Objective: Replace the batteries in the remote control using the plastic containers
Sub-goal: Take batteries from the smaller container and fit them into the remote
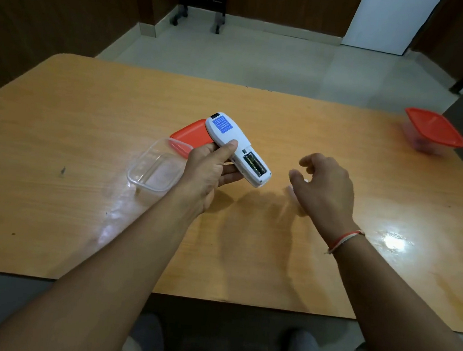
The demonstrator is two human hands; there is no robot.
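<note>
Wooden table (89, 123): left hand (208, 173) grip grasping remote (235, 147); right hand (324, 183) released; lidless container (155, 168) beside left wrist

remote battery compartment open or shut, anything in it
Open. The remote, back up in the left hand, has no cover over its battery compartment, and batteries sit inside; how many, cannot tell.
</note>
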